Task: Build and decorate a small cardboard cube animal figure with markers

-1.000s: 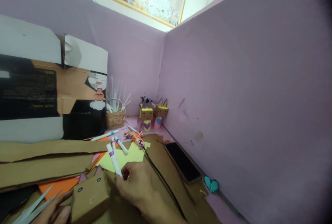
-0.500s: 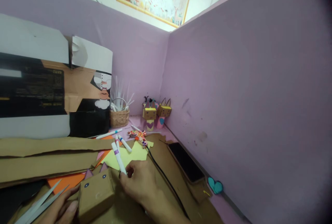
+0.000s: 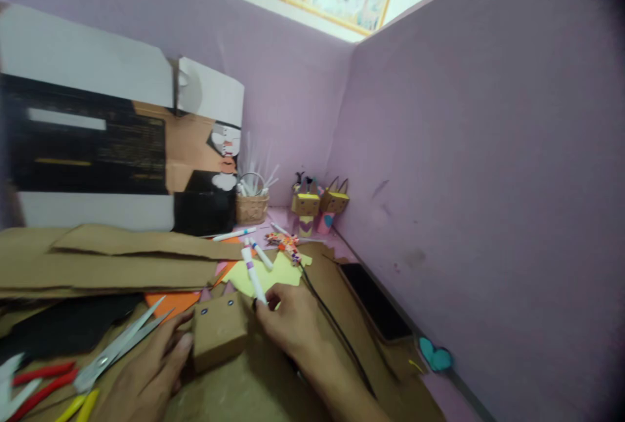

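A small brown cardboard box with two dark eye dots and purple pointed ears stands tilted in front of me. My left hand grips its left side, thumb and fingers against the cardboard. Between the fingers of my right hand is a white marker with a purple band, its banded end pointing up and away. That hand is just right of the box, apart from it. Open-bladed scissors with red handles lie left of my left hand. The marker's lower end is hidden by my fingers.
Yellow paper, more markers and a patterned glue gun with a black cord lie beyond my hands. A phone lies along the right wall. Finished box figures and a basket stand at the back.
My view has swung left and down, bringing the red scissor handles and yellow handles into sight. Both hands keep their holds on the box and the marker.
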{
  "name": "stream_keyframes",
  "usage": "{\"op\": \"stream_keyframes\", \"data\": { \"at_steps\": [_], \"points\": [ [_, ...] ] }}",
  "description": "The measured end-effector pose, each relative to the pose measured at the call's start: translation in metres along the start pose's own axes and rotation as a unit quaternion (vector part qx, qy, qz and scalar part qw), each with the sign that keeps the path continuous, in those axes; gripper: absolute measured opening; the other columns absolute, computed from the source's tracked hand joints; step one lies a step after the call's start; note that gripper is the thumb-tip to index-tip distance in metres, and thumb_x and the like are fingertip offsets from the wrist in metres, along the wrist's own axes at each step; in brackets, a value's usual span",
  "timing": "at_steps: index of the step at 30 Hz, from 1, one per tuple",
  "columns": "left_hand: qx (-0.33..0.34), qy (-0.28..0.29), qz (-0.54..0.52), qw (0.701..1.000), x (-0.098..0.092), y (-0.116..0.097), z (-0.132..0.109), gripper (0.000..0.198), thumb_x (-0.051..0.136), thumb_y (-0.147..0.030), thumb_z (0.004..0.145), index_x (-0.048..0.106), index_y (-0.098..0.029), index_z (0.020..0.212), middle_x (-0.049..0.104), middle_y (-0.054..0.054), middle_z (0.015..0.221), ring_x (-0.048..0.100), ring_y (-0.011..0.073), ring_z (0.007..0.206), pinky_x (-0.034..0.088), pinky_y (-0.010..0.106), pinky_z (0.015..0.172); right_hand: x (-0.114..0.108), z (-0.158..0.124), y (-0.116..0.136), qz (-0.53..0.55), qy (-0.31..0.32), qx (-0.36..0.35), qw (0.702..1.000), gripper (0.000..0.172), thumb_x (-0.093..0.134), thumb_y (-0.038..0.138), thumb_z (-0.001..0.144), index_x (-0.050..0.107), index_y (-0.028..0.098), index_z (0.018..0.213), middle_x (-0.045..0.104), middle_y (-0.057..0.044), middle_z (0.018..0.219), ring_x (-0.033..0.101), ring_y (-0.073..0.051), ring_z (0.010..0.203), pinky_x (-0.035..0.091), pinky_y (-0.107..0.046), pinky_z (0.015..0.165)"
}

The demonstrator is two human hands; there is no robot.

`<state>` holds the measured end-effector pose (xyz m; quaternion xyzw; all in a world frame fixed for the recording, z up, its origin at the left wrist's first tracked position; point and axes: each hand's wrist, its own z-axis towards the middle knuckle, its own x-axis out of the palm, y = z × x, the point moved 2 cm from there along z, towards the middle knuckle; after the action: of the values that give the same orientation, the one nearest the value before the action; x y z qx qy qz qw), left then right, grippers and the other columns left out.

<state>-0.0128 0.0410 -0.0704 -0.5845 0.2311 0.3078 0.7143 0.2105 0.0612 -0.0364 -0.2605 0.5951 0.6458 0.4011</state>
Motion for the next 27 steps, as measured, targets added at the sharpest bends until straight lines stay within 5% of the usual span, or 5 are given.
{"op": "stream_keyframes", "data": {
  "at_steps": [3, 8, 12, 17, 27],
  "points": [
    [-0.026, 0.075, -0.009, 0.997, -0.004, -0.020, -0.004, 0.050, 0.027, -0.052, 0.091, 0.047, -0.024, 0.127, 0.067, 0.005, 0.111, 0.057, 0.0219, 0.115, 0.048, 0.033, 0.093, -0.001, -0.001, 0.002, -0.011, -0.004, -0.001, 1.000, 0.018, 0.058, 0.032, 0.075, 0.073, 0.022, 0.071, 0.073, -0.003, 0.070, 0.066, -0.019, 0.067, 0.034, -0.025, 0.055],
    [-0.046, 0.088, -0.009, 0.995, -0.007, -0.027, -0.007, 0.053, 0.026, -0.051, 0.091, 0.046, -0.019, 0.129, 0.067, 0.004, 0.078, 0.061, 0.0253, 0.105, 0.050, 0.038, 0.090, -0.001, 0.000, 0.003, -0.007, 0.008, -0.007, 1.000, 0.018, 0.059, 0.032, 0.076, 0.072, 0.022, 0.068, 0.072, -0.002, 0.065, 0.065, -0.017, 0.064, 0.032, -0.025, 0.052],
    [-0.046, 0.091, -0.025, 0.994, -0.007, -0.025, -0.008, 0.055, 0.025, -0.053, 0.091, 0.042, -0.020, 0.133, 0.069, 0.006, 0.105, 0.060, 0.0244, 0.109, 0.049, 0.037, 0.092, 0.001, 0.000, 0.003, -0.004, -0.006, -0.005, 1.000, 0.016, 0.059, 0.031, 0.074, 0.072, 0.022, 0.068, 0.073, -0.002, 0.066, 0.064, -0.018, 0.064, 0.031, -0.025, 0.052],
    [-0.061, 0.095, -0.040, 0.993, -0.003, -0.017, -0.007, 0.062, 0.024, -0.057, 0.090, 0.033, -0.020, 0.139, 0.047, 0.008, 0.141, 0.040, 0.0238, 0.131, 0.045, 0.034, 0.099, 0.000, 0.000, 0.002, 0.004, -0.007, 0.003, 1.000, 0.016, 0.059, 0.029, 0.073, 0.072, 0.023, 0.068, 0.073, -0.002, 0.067, 0.064, -0.018, 0.063, 0.032, -0.025, 0.053],
    [-0.040, 0.077, -0.033, 0.996, -0.003, -0.018, -0.008, 0.051, 0.028, -0.049, 0.092, 0.044, -0.023, 0.132, 0.059, 0.006, 0.131, 0.055, 0.0238, 0.119, 0.047, 0.038, 0.098, -0.016, 0.017, -0.015, -0.041, -0.039, 0.075, 0.996, 0.020, 0.058, 0.036, 0.076, 0.073, 0.024, 0.071, 0.074, -0.002, 0.073, 0.067, -0.021, 0.072, 0.035, -0.026, 0.054]
  ]
}}
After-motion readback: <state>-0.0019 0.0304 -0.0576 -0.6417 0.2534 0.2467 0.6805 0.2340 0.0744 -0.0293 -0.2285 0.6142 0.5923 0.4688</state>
